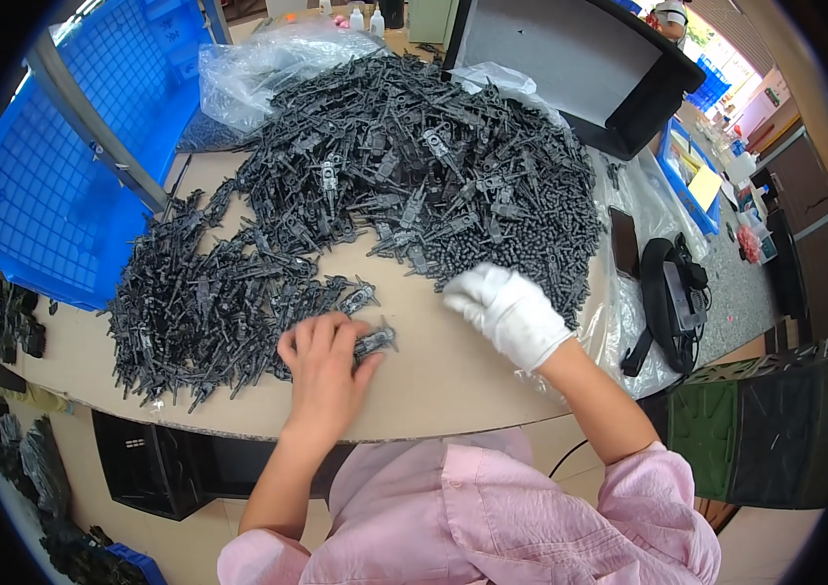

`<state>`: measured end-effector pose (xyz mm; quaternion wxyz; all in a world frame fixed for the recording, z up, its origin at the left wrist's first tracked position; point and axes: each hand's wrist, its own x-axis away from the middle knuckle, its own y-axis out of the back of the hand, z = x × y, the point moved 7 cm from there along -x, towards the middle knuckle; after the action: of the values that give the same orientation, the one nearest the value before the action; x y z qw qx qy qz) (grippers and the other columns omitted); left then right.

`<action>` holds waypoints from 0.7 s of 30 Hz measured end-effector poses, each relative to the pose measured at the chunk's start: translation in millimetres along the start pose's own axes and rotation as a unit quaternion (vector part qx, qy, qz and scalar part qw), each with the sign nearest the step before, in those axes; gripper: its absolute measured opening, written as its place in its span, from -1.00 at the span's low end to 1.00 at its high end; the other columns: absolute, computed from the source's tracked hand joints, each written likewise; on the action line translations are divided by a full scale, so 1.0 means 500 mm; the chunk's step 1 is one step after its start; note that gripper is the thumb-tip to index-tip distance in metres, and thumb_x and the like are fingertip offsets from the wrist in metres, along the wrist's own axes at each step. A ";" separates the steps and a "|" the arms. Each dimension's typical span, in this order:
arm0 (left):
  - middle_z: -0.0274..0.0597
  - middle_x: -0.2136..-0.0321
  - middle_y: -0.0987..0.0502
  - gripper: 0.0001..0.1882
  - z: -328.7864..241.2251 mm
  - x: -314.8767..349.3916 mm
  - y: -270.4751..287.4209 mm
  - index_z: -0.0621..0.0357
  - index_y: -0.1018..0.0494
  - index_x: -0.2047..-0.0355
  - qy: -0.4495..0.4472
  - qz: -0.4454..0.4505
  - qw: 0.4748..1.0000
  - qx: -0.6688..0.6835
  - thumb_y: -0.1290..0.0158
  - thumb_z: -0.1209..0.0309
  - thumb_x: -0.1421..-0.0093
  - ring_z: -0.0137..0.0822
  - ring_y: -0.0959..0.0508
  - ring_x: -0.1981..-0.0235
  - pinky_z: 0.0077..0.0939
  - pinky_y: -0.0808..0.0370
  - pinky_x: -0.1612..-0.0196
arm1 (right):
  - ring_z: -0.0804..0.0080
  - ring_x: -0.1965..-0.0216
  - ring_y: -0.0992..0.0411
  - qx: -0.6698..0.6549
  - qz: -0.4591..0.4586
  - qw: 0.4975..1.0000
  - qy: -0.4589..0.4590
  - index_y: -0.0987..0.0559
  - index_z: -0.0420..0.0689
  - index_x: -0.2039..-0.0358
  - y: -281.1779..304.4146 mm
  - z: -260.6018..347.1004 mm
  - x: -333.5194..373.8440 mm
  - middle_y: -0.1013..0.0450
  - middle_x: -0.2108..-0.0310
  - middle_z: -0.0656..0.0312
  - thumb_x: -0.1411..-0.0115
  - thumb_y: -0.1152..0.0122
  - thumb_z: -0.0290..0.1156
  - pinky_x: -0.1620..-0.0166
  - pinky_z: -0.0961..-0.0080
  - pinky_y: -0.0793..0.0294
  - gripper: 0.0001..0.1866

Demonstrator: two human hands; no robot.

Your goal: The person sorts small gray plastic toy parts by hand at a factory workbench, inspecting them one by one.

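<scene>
My bare left hand (321,366) is low on the table, fingers curled down, with a dark grey plastic toy-like part (375,341) between its thumb and forefinger. A similar part (359,295) lies just beyond its fingertips. To its left spreads a heap of these spiky dark parts (209,312). My right hand (506,307), in a white glove, is closed with fingers bunched at the edge of a mass of small black knobby pieces (540,234); what they hold, if anything, is hidden. A tall heap of finished-looking dark parts (375,156) rises behind both hands.
A blue crate (63,185) leans at the left beside a metal bar (92,127). A black bin (570,68) lies tipped behind the heap. At the right are a phone (623,242), a black strapped device (667,302) and a blue tray (689,175). Clear plastic sheeting (277,68) lies behind.
</scene>
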<state>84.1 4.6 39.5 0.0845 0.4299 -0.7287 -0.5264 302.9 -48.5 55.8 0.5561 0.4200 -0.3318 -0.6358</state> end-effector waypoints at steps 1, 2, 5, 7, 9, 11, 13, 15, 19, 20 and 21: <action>-0.26 0.10 -0.50 -0.67 -0.009 -0.014 0.016 0.02 -0.62 0.15 -0.014 -0.009 1.000 0.019 -0.39 0.37 -0.05 -0.11 -0.42 -0.04 -0.06 -0.16 -0.17 | 0.03 0.25 -0.57 0.075 -0.001 0.997 0.007 -0.65 -0.08 0.23 0.021 0.015 -0.015 -0.53 0.31 0.06 -0.31 -0.25 -0.26 0.20 0.09 -0.59 -0.82; -0.24 0.10 -0.49 -0.67 -0.019 -0.032 0.028 0.01 -0.62 0.13 -0.029 -0.019 0.999 0.039 -0.38 0.40 -0.06 -0.11 -0.42 -0.04 -0.08 -0.17 -0.16 | 0.03 0.25 -0.57 0.077 -0.007 0.997 0.006 -0.65 -0.08 0.23 0.022 0.016 -0.022 -0.53 0.31 0.06 -0.31 -0.25 -0.26 0.20 0.09 -0.59 -0.82; -0.20 0.12 -0.48 -0.69 -0.064 -0.118 0.020 0.00 -0.64 0.10 -0.145 -0.003 0.989 -0.008 -0.24 0.53 -0.12 -0.11 -0.42 -0.03 -0.09 -0.21 -0.15 | 0.05 0.29 -0.57 0.220 0.015 0.973 0.070 -0.61 -0.09 0.35 -0.022 0.018 -0.046 -0.53 0.36 0.06 -0.21 -0.17 -0.37 0.23 0.13 -0.60 -0.89; -0.20 0.17 -0.46 -0.66 -0.085 -0.169 -0.018 -0.04 -0.66 0.10 -0.229 0.032 0.971 -0.055 -0.12 0.57 -0.13 -0.12 -0.43 0.00 -0.08 -0.23 -0.15 | 0.08 0.33 -0.58 0.232 0.012 0.967 0.102 -0.62 -0.11 0.39 -0.040 0.036 -0.045 -0.54 0.40 0.07 -0.14 -0.10 -0.44 0.27 0.18 -0.56 -0.87; -0.20 0.18 -0.47 -0.69 -0.072 -0.202 -0.068 -0.04 -0.65 0.13 -0.273 0.048 0.956 -0.095 -0.08 0.54 -0.16 -0.13 -0.43 -0.01 -0.07 -0.24 -0.16 | 0.09 0.35 -0.58 0.236 0.017 0.965 0.116 -0.61 -0.11 0.40 -0.053 0.050 -0.046 -0.55 0.41 0.06 -0.14 -0.09 -0.44 0.29 0.16 -0.55 -0.87; -0.24 0.19 -0.48 -0.76 -0.073 -0.220 -0.107 -0.06 -0.62 0.17 -0.324 0.069 0.933 -0.144 -0.04 0.47 -0.20 -0.19 -0.44 -0.03 -0.08 -0.26 -0.18 | 0.11 0.38 -0.58 0.238 0.016 0.962 0.130 -0.62 -0.09 0.41 -0.064 0.059 -0.039 -0.55 0.42 0.07 -0.15 -0.09 -0.44 0.32 0.15 -0.54 -0.87; -0.26 0.21 -0.47 -0.76 -0.077 -0.229 -0.119 -0.04 -0.61 0.14 -0.367 0.070 0.913 -0.164 -0.12 0.44 -0.16 -0.20 -0.44 0.00 -0.10 -0.26 -0.18 | 0.14 0.41 -0.59 0.257 0.015 0.957 0.137 -0.63 -0.06 0.42 -0.070 0.063 -0.032 -0.56 0.43 0.10 -0.17 -0.10 -0.43 0.36 0.16 -0.52 -0.87; -0.27 0.24 -0.46 -0.72 -0.082 -0.239 -0.125 -0.02 -0.60 0.11 -0.409 0.078 0.891 -0.181 -0.21 0.40 -0.13 -0.21 -0.44 0.03 -0.11 -0.26 -0.18 | 0.14 0.45 -0.57 0.245 0.003 0.960 0.133 -0.60 -0.08 0.45 -0.064 0.052 -0.031 -0.55 0.46 0.08 -0.16 -0.11 -0.42 0.38 0.17 -0.53 -0.88; -0.31 0.24 -0.47 -0.74 -0.080 -0.233 -0.111 -0.01 -0.56 0.10 -0.449 0.087 0.864 -0.213 -0.17 0.38 -0.18 -0.27 -0.47 0.05 -0.12 -0.29 -0.20 | 0.12 0.45 -0.57 0.243 -0.018 0.960 0.137 -0.56 -0.12 0.45 -0.061 0.070 -0.016 -0.53 0.48 0.06 -0.15 -0.12 -0.42 0.38 0.18 -0.55 -0.90; -0.32 0.24 -0.47 -0.78 -0.080 -0.232 -0.107 -0.01 -0.56 0.12 -0.445 0.091 0.862 -0.224 -0.10 0.42 -0.21 -0.29 -0.48 0.04 -0.13 -0.31 -0.20 | 0.12 0.45 -0.57 0.241 -0.021 0.961 0.133 -0.56 -0.12 0.45 -0.065 0.068 -0.012 -0.53 0.48 0.06 -0.15 -0.12 -0.42 0.38 0.18 -0.55 -0.90; -0.33 0.26 -0.47 -0.80 -0.083 -0.233 -0.107 0.01 -0.56 0.15 -0.447 0.085 0.859 -0.234 -0.10 0.42 -0.19 -0.29 -0.48 0.04 -0.15 -0.31 -0.19 | 0.13 0.43 -0.58 0.236 -0.031 0.959 0.150 -0.56 -0.12 0.44 -0.071 0.072 -0.007 -0.53 0.47 0.06 -0.16 -0.12 -0.42 0.37 0.18 -0.55 -0.90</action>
<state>208.6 55.3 50.9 -0.1079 0.0520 -0.5772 -0.8077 255.1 -40.9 40.1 0.4644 0.6403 -0.3719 -0.4858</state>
